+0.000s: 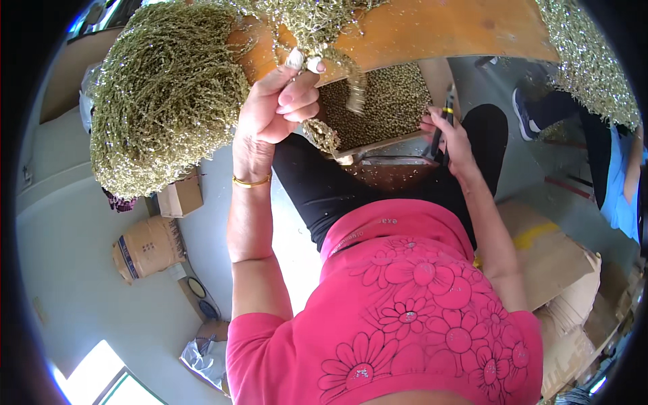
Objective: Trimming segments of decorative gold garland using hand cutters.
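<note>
My left hand point(280, 101) is raised at the table's near edge, with white wraps on two fingertips. Thumb and finger pinch a glittering gold strand point(354, 81), whose loose end hangs over a box of small gold beads or pieces point(388, 101). At the right side of that box, my right hand point(451, 138) is closed around black pliers with a yellow band point(447, 111). The pliers' jaws point away from me, and their handles lie in my palm. What exactly sits between my left fingertips is too small to make out.
A large heap of gold strands point(169, 94) hangs over the table's left side. More strands lie on the orange wooden table point(466, 30), and others hang at the far right point(590, 61). Cardboard boxes point(547, 250) stand behind my right arm. Another person's shoe point(523, 115) shows at right.
</note>
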The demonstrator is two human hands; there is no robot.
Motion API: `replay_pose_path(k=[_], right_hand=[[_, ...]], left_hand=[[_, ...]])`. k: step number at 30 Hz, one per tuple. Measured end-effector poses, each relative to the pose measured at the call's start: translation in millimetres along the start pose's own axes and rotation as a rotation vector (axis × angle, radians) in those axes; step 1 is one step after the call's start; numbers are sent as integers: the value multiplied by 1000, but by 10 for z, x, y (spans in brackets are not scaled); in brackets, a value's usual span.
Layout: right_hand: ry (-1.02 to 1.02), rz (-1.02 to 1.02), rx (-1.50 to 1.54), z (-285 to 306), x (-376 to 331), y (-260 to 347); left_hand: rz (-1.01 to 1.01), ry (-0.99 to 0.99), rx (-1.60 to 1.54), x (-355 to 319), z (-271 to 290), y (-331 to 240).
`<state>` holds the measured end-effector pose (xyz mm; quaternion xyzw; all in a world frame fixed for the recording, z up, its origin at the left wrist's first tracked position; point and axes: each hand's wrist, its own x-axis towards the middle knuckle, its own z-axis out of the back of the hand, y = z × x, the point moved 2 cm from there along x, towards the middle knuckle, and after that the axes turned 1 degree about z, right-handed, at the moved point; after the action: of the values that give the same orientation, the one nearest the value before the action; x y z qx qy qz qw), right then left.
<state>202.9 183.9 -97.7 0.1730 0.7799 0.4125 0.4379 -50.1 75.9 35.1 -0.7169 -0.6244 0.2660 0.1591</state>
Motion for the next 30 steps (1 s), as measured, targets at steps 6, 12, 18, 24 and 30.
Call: replay_pose_path(k=[6, 12, 18, 24, 30], right_hand=[[233, 189, -256, -300, -396, -81], [452, 335, -32, -753, -303, 22], [683, 11, 634, -1209, -145, 330], [678, -27, 636, -1071, -154, 220], [522, 4, 656, -924, -123, 309]], left_hand=[[-70, 59, -48, 119, -215, -207], [-135, 202, -193, 203, -338, -319], [-149, 206, -230, 240, -312, -195], [-271, 80, -184, 127, -140, -178], [-183, -220, 440, -8, -19, 257]])
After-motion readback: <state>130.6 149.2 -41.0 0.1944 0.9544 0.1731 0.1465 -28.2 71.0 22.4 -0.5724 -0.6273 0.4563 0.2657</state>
